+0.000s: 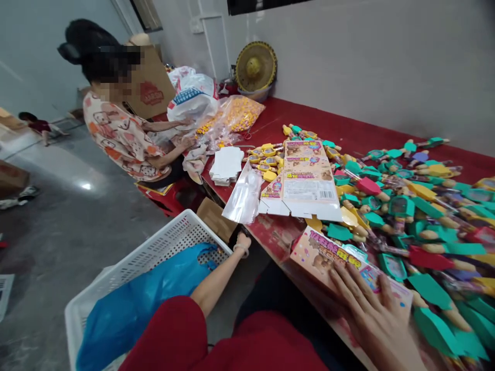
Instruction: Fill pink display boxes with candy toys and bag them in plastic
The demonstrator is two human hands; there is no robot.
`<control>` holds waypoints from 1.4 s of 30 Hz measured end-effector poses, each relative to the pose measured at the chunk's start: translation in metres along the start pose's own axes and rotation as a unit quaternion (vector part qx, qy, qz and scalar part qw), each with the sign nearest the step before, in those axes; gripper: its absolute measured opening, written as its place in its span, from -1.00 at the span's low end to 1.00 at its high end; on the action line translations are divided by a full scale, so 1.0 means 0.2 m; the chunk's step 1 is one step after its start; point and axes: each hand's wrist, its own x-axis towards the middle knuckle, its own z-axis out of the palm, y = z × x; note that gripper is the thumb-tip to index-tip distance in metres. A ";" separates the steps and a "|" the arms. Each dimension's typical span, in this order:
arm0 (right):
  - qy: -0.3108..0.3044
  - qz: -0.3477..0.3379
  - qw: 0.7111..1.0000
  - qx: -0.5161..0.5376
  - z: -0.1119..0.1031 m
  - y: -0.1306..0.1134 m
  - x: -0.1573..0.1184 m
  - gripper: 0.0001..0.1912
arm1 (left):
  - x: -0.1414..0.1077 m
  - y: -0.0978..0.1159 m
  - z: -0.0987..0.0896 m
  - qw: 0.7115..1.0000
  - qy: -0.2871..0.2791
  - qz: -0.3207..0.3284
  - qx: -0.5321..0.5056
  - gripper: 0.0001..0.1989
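My right hand (361, 304) lies with its fingers spread over a printed pink carton (328, 247). The carton is on its side at the front edge of the red table (278, 247). My left hand (243, 241), a bracelet at its wrist, is low beside the table edge. Its fingers are turned away and mostly hidden, close to something dark and a brown cardboard box (216, 219). A flattened printed carton (309, 180) lies on the table, overlapping clear plastic bags (245, 193). Right of it is a heap of toys (398, 206) with green, yellow and red parts.
A white basket (154, 242) with a blue bag (150, 293) stands on the floor at my left. White cards (226, 165) are stacked on the table. Beyond them a seated co-worker (119, 129) handles a bag of small orange pieces (243, 113). A round fan-like object (255, 64) leans by the wall.
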 end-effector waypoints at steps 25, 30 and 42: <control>-0.136 0.147 0.979 -0.035 0.00 0.05 0.42 -0.51 | 0.45 0.28 -0.30 0.966 0.187 0.172 0.042 -0.80; -0.206 0.165 0.963 -0.056 0.09 0.01 0.44 -0.52 | 0.58 0.50 -0.56 0.964 0.164 0.201 -0.064 -0.82; 0.040 0.101 0.993 0.040 -0.11 0.25 0.84 -0.47 | 0.34 1.24 -1.15 0.909 0.077 0.360 -0.196 -0.72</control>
